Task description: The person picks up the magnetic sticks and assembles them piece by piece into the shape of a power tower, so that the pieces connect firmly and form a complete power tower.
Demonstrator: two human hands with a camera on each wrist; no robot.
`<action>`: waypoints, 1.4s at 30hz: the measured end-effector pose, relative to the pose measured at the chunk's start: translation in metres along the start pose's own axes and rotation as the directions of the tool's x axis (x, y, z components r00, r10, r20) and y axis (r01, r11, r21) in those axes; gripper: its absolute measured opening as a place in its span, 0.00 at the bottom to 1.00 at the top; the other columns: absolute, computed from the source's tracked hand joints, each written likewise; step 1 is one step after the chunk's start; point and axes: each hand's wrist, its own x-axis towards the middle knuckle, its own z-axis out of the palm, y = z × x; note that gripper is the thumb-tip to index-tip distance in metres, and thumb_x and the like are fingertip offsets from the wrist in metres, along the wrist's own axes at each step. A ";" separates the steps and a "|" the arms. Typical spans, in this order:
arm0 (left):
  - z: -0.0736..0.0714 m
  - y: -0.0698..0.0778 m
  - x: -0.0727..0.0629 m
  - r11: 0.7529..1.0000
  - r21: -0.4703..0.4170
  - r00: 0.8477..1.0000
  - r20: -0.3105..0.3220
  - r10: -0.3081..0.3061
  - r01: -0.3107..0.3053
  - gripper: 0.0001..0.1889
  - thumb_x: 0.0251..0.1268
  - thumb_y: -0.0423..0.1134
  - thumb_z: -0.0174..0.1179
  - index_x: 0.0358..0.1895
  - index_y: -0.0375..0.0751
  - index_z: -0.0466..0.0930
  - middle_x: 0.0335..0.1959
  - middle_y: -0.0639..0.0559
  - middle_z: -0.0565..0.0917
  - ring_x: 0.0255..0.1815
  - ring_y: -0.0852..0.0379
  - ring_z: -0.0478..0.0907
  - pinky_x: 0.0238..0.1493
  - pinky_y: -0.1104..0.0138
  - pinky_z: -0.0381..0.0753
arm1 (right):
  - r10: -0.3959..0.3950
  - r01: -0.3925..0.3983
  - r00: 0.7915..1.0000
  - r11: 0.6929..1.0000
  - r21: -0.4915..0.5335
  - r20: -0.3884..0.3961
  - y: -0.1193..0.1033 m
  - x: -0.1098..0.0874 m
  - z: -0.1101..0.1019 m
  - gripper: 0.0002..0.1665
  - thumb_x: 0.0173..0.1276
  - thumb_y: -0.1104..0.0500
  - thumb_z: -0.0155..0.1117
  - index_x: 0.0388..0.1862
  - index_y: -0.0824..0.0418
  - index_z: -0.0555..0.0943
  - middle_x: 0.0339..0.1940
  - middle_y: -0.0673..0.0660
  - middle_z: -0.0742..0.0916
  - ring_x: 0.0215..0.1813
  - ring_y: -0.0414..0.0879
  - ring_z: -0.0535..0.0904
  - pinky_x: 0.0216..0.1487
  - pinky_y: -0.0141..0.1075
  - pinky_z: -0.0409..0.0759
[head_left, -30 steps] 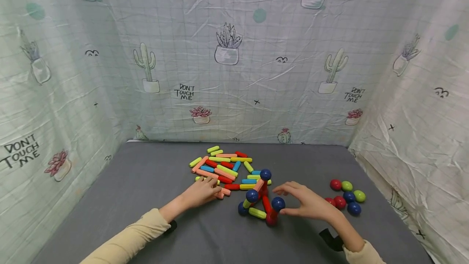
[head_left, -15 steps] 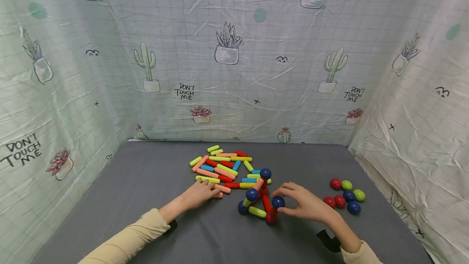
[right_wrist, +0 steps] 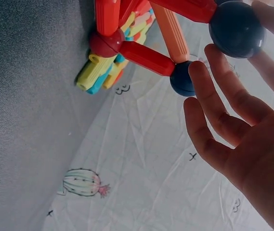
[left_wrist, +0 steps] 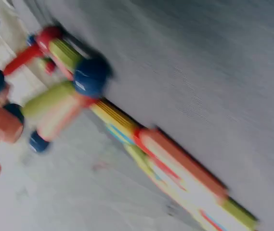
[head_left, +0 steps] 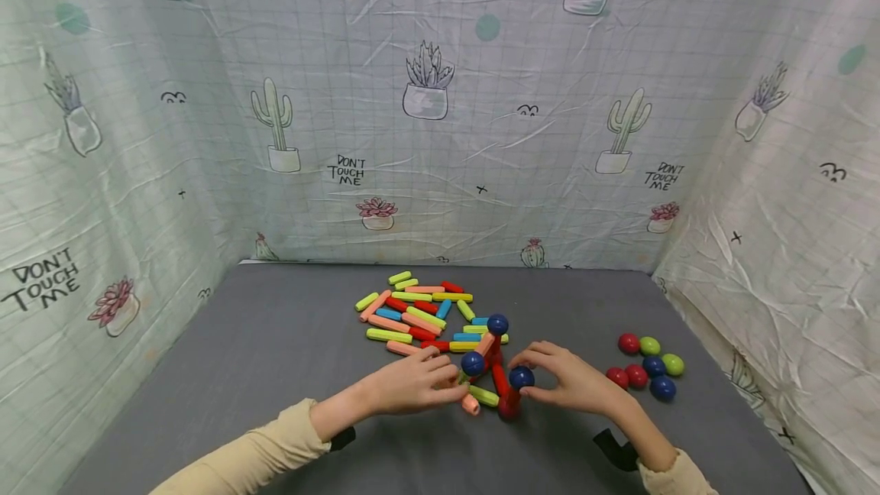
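Note:
Between the hands stands a frame of sticks and balls, with a red stick [head_left: 499, 377], a yellow-green stick [head_left: 484, 396] and a red ball [head_left: 509, 408] low down. The left hand [head_left: 415, 383] holds a salmon stick [head_left: 470, 404], whose free end points toward the frame's near side; in the left wrist view this stick [left_wrist: 3, 121] is at the left edge. On the right, the right hand [head_left: 569, 379] pinches a blue ball [head_left: 521, 377] atop a red upright, thumb and fingers around it. Another blue ball [head_left: 473, 363] tops the frame's left corner, partly behind the left hand's fingers.
Many loose coloured sticks [head_left: 412, 312] lie in a group behind the left hand and the frame. Several red, green and blue balls [head_left: 636, 376] lie at the right. A cactus-print cloth [head_left: 440, 174] hangs behind the grey tabletop [head_left: 296, 334].
The left hand has picked up a salmon stick from the group and carried it right to the frame. The right hand has closed its thumb and fingers on the blue ball.

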 end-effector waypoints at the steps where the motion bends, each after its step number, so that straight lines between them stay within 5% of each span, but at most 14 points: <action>1: -0.002 0.002 0.006 0.999 0.025 0.999 -0.030 0.035 -0.034 0.10 0.67 0.42 0.48 0.49 0.54 0.72 0.37 0.58 0.75 0.38 0.62 0.71 0.42 0.70 0.70 | 0.003 -0.003 1.000 1.000 0.003 -0.001 0.000 0.000 0.000 0.18 0.60 0.48 0.60 0.47 0.53 0.76 0.41 0.44 0.78 0.41 0.35 0.71 0.38 0.28 0.75; 5: -0.003 0.007 0.026 0.990 0.096 0.988 -0.103 0.111 -0.101 0.13 0.69 0.39 0.43 0.53 0.53 0.69 0.41 0.58 0.76 0.42 0.63 0.73 0.46 0.70 0.72 | 0.003 -0.003 1.000 1.000 0.013 -0.009 0.001 -0.001 0.000 0.19 0.60 0.47 0.59 0.48 0.53 0.76 0.41 0.44 0.78 0.41 0.34 0.72 0.39 0.29 0.75; 10: 0.008 0.009 0.037 0.991 0.093 0.991 -0.084 0.103 -0.095 0.15 0.69 0.41 0.43 0.57 0.53 0.66 0.43 0.58 0.77 0.44 0.64 0.73 0.49 0.71 0.71 | 0.000 0.000 1.000 1.000 0.009 -0.013 0.000 -0.002 0.000 0.18 0.59 0.51 0.62 0.48 0.53 0.76 0.40 0.43 0.78 0.41 0.34 0.73 0.40 0.30 0.76; 21: 0.018 0.008 0.040 0.993 0.112 0.997 0.060 -0.045 0.038 0.18 0.64 0.43 0.50 0.57 0.57 0.68 0.40 0.56 0.74 0.42 0.59 0.73 0.45 0.68 0.71 | -0.018 0.018 1.000 1.000 -0.003 -0.020 0.004 -0.001 0.000 0.18 0.59 0.50 0.62 0.48 0.51 0.76 0.41 0.43 0.78 0.41 0.34 0.73 0.40 0.30 0.76; 30: 0.032 0.020 0.052 0.946 0.323 0.970 0.226 -0.085 0.007 0.13 0.64 0.45 0.49 0.49 0.58 0.77 0.36 0.58 0.74 0.40 0.59 0.70 0.53 0.59 0.73 | -0.029 0.029 0.999 0.999 0.019 -0.016 0.005 0.002 0.002 0.17 0.58 0.52 0.63 0.47 0.49 0.75 0.40 0.43 0.79 0.39 0.32 0.73 0.40 0.30 0.77; 37: 0.036 0.023 0.058 0.943 0.333 0.939 0.315 -0.137 0.026 0.10 0.62 0.46 0.53 0.44 0.56 0.79 0.36 0.59 0.75 0.40 0.59 0.70 0.52 0.59 0.72 | -0.027 0.027 0.999 1.000 0.007 -0.017 0.004 0.002 0.002 0.17 0.58 0.50 0.62 0.47 0.48 0.75 0.40 0.43 0.78 0.39 0.32 0.73 0.40 0.29 0.76; 42: 0.036 0.022 0.058 0.958 0.286 0.933 0.333 -0.133 0.034 0.10 0.60 0.46 0.55 0.45 0.57 0.79 0.38 0.60 0.75 0.43 0.59 0.70 0.52 0.58 0.73 | -0.025 0.025 1.000 1.000 0.014 -0.015 0.002 0.003 0.003 0.18 0.58 0.50 0.63 0.47 0.50 0.76 0.40 0.44 0.79 0.39 0.33 0.73 0.40 0.29 0.76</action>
